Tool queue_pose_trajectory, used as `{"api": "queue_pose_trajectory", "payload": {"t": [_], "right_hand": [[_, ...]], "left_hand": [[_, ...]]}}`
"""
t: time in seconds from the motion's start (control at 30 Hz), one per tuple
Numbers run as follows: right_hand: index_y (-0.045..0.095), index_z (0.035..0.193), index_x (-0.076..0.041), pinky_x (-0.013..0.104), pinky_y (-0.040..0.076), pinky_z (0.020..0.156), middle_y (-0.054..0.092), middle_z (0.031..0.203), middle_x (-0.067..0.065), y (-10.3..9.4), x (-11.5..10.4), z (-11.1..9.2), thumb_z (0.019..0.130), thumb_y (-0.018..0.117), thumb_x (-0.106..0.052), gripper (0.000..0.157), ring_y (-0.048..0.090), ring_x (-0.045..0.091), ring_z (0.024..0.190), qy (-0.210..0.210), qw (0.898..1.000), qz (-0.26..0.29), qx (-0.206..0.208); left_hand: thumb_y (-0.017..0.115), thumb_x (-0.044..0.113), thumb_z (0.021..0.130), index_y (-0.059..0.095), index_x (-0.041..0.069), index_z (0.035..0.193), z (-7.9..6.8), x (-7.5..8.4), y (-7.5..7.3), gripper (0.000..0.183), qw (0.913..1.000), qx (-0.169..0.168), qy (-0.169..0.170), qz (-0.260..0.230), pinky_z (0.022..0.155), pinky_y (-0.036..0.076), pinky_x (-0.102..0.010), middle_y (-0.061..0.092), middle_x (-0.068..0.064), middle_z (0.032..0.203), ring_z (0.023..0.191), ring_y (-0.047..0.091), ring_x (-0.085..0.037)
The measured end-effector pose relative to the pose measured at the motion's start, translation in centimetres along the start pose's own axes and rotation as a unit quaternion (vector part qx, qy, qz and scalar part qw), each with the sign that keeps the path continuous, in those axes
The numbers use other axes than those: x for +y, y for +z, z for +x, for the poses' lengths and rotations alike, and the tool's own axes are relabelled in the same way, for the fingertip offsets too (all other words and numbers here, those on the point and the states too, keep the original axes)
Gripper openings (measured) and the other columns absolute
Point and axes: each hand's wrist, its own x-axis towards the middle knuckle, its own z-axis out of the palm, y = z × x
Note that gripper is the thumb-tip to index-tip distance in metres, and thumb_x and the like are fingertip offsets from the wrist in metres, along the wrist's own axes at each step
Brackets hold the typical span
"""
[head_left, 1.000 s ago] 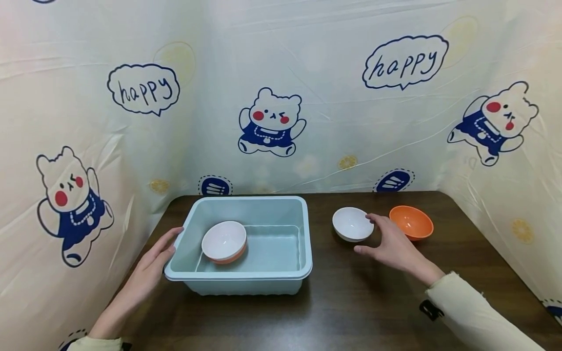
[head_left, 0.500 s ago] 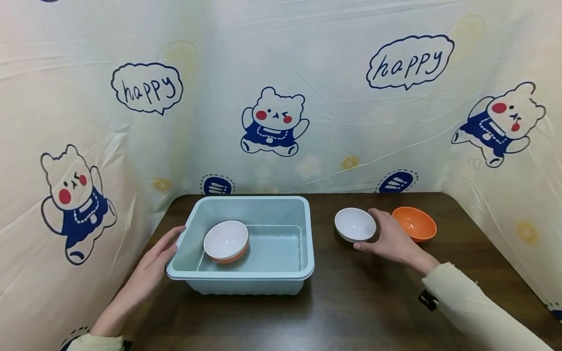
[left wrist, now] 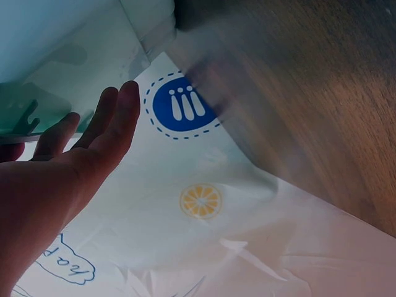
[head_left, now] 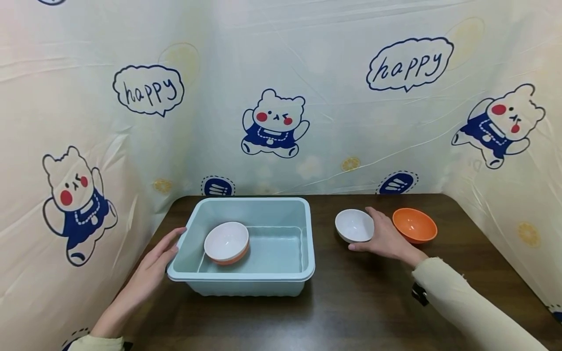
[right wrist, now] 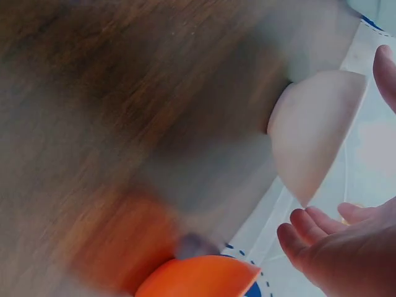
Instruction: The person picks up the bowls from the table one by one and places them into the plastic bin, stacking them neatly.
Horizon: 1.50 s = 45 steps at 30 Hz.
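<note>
A small white bowl [head_left: 354, 225] stands upright on the table, right of a pale blue plastic basin [head_left: 246, 276]. My right hand [head_left: 386, 236] spreads round the bowl's right side, thumb at its near edge and fingers toward the far edge. In the right wrist view, the fingertips [right wrist: 300, 218] are right at the rim of the white bowl [right wrist: 318, 130], and the thumb lies opposite, apart from it. Inside the basin, another white bowl [head_left: 226, 240] sits nested in an orange one [head_left: 232, 260]. My left hand [head_left: 151, 268] rests at the basin's left rim with fingers extended.
An orange bowl [head_left: 414, 225] stands just right of my right hand. The dark wooden table [head_left: 351, 307] ends at a printed cloth [head_left: 272, 58] that encloses it at the back and both sides.
My right hand has moved slightly left, closer round the white bowl. The view has shifted slightly. My left hand stays at the basin's rim.
</note>
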Motion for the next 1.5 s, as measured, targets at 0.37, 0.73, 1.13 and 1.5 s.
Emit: {"api": "queue_pose_trajectory", "payload": {"t": [0.37, 0.73, 1.13, 1.5], "right_hand": [[0.026, 0.159, 0.006, 0.071, 0.040, 0.105, 0.037, 0.157, 0.035, 0.6, 0.9, 0.6, 0.075, 0.090, -0.059, 0.124, 0.043, 0.053, 0.136, 0.016, 1.000, 0.006, -0.003], [0.030, 0.157, 0.005, 0.071, 0.042, 0.103, 0.042, 0.153, 0.034, 0.7, 0.7, 0.6, 0.076, 0.091, -0.053, 0.117, 0.046, 0.051, 0.133, 0.010, 1.000, 0.023, 0.007], [0.029, 0.158, 0.004, 0.071, 0.040, 0.105, 0.040, 0.155, 0.032, 1.3, 1.5, 0.8, 0.075, 0.090, -0.057, 0.120, 0.044, 0.051, 0.135, 0.008, 0.999, 0.034, 0.012], [0.027, 0.160, 0.002, 0.070, 0.040, 0.105, 0.039, 0.157, 0.031, 2.0, 1.6, 1.1, 0.075, 0.089, -0.060, 0.122, 0.044, 0.050, 0.137, 0.026, 0.998, 0.044, 0.027]], "left_hand": [[0.032, 0.025, 0.117, 0.028, 0.002, 0.164, 0.0, -0.3, 0.1, 0.052, 0.9999, 0.003, 0.009, 0.010, 0.090, 0.034, -0.007, 0.030, -0.028, 0.165, 0.147, 0.032, -0.048], [0.031, 0.027, 0.117, 0.026, 0.003, 0.165, 0.0, 0.1, 0.0, 0.054, 1.0000, 0.002, 0.000, 0.008, 0.113, 0.037, -0.054, 0.026, -0.027, 0.167, 0.149, 0.029, -0.048], [0.032, 0.023, 0.117, 0.028, 0.001, 0.163, 0.0, -0.4, 0.0, 0.051, 0.9999, 0.004, 0.013, -0.003, 0.090, 0.034, -0.006, 0.029, -0.029, 0.165, 0.147, 0.032, -0.049], [0.033, 0.023, 0.117, 0.028, 0.001, 0.163, -0.1, -0.4, 0.1, 0.051, 0.9998, 0.005, 0.020, -0.002, 0.091, 0.034, -0.006, 0.031, -0.029, 0.164, 0.146, 0.033, -0.048]]}}
